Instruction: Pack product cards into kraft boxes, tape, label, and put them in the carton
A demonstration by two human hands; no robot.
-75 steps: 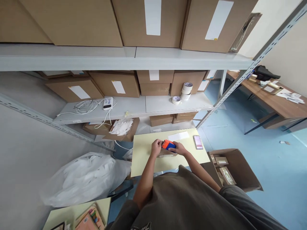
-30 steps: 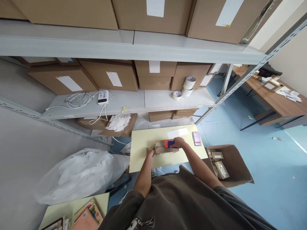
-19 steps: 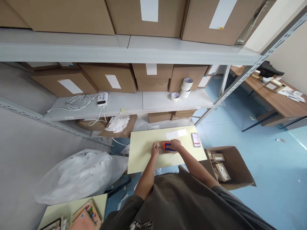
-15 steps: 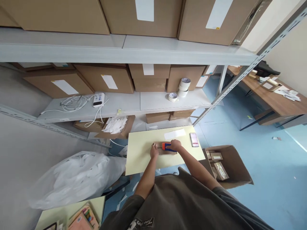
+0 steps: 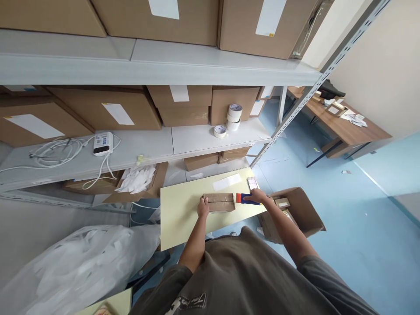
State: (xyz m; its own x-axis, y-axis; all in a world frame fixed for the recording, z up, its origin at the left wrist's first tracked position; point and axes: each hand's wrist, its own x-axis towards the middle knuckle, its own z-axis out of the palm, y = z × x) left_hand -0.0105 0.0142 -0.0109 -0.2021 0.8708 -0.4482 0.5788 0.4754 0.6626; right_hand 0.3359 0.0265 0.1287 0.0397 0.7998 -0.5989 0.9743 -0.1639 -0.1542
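Observation:
A small brown cardboard box (image 5: 221, 202) lies flat on a pale yellow table (image 5: 177, 218), a dark line running lengthwise along its top. My left hand (image 5: 203, 206) grips the box's left end, thumb on top. In my right hand (image 5: 258, 196) is an orange-and-blue hand tool (image 5: 243, 198), its orange end facing the box just past the right edge, apart from it. The exact kind of tool cannot be made out. A white paper strip (image 5: 227, 182) lies behind the box, and a phone (image 5: 252, 183) lies near my right hand.
An open carton (image 5: 303, 214) holding small boxes stands right of the table. Tape rolls (image 5: 234, 117), a white device (image 5: 103, 143) and cable lie on the shelf (image 5: 193, 140) ahead. A translucent bag (image 5: 88, 258) bulges at the left. A wooden desk (image 5: 357, 127) stands far right.
My right hand has pulled the tool rightward, from above the box to beyond its right end. My left hand still holds the left end. The view has shifted to the right.

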